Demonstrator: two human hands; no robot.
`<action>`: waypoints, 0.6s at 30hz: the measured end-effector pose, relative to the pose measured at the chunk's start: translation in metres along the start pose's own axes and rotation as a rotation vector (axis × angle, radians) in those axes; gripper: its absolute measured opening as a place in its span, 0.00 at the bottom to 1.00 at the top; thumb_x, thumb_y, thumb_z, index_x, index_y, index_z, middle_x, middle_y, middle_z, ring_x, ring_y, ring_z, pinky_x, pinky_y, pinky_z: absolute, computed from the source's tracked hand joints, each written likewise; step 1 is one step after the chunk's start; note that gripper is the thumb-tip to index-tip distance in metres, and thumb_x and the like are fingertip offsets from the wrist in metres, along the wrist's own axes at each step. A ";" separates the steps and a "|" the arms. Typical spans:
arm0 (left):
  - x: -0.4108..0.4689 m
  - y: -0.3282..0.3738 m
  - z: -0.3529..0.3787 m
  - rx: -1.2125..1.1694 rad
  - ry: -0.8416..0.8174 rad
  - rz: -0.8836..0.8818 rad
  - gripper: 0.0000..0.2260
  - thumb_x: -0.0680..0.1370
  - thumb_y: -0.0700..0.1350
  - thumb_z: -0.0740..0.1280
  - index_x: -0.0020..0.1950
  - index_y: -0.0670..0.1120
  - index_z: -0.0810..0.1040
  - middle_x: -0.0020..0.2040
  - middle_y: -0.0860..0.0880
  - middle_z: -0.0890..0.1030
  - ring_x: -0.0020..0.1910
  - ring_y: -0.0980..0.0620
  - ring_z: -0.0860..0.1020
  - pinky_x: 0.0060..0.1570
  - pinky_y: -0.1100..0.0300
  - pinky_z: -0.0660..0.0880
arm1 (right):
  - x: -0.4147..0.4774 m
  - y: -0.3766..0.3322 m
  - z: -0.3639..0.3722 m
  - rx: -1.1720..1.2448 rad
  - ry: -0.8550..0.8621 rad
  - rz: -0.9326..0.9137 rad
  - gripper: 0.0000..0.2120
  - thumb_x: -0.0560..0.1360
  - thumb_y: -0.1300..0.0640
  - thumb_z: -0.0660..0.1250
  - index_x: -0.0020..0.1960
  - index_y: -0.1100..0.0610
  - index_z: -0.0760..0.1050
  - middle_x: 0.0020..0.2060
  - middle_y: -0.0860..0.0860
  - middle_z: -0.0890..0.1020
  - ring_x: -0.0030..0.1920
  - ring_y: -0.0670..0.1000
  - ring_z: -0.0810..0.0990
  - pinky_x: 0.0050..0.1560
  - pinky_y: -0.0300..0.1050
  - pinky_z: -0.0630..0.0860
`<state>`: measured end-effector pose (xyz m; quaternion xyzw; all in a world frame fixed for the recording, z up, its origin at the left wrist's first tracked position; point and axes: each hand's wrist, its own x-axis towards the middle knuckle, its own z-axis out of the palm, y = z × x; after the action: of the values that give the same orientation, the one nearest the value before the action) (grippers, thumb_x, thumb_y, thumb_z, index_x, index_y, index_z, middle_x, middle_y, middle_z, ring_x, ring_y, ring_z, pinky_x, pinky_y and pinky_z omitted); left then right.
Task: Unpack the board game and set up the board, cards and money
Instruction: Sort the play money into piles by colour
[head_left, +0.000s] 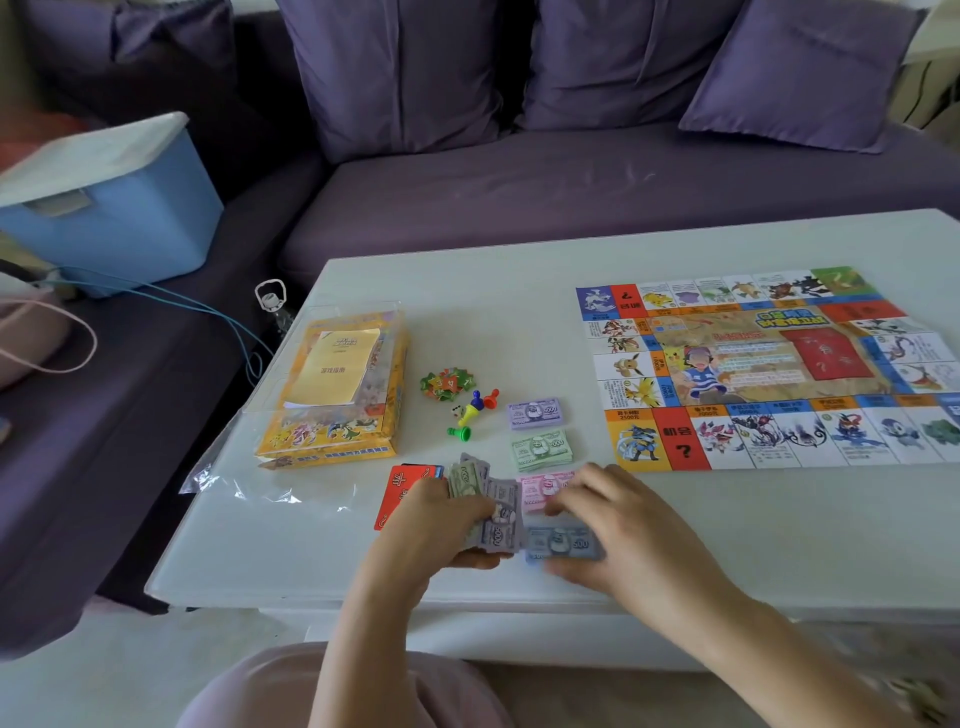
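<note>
The left hand (431, 519) had its fingers clamped on a fan of banknotes (493, 514). The right hand (618, 525) pinched the blue stack (563, 543) on the desk (519, 291). The yellow box (332, 436) (clear cover) held a booklet (332, 369), with the board (753, 364) open well apart.

A single wide-angle view looks out from the person's head, forward and down across the white table (675, 551) to the purple sofa (571, 176) beyond its far edge. It sits close: the left hand (431, 519), gripping banknotes (500, 512), and the right hand (618, 525) fill the lower centre over the near edge. The game board (753, 364) runs off at the right edge.
</note>
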<state>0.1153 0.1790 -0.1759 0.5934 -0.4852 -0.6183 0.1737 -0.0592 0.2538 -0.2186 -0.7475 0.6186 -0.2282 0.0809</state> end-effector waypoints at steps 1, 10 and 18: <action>0.000 0.000 0.000 -0.053 0.019 0.035 0.05 0.77 0.37 0.66 0.51 0.37 0.78 0.42 0.40 0.84 0.38 0.45 0.84 0.35 0.57 0.82 | -0.002 0.000 -0.002 0.080 0.090 0.007 0.17 0.68 0.39 0.67 0.47 0.51 0.78 0.43 0.43 0.76 0.43 0.43 0.76 0.41 0.35 0.72; -0.005 0.007 0.023 -0.409 0.007 0.291 0.01 0.73 0.36 0.70 0.42 0.39 0.81 0.37 0.42 0.83 0.34 0.49 0.83 0.34 0.61 0.80 | 0.017 -0.014 -0.016 0.899 0.277 0.407 0.16 0.62 0.45 0.73 0.40 0.57 0.80 0.33 0.50 0.84 0.35 0.48 0.83 0.38 0.36 0.76; -0.005 0.006 0.030 -0.468 -0.083 0.300 0.05 0.75 0.36 0.66 0.49 0.41 0.80 0.39 0.44 0.84 0.38 0.49 0.84 0.36 0.60 0.81 | 0.028 -0.001 -0.017 0.998 0.247 0.520 0.12 0.63 0.47 0.74 0.40 0.55 0.84 0.35 0.54 0.85 0.40 0.60 0.84 0.48 0.57 0.81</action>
<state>0.0872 0.1921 -0.1730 0.4328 -0.4182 -0.7048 0.3755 -0.0626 0.2303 -0.1964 -0.4096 0.6043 -0.5508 0.4045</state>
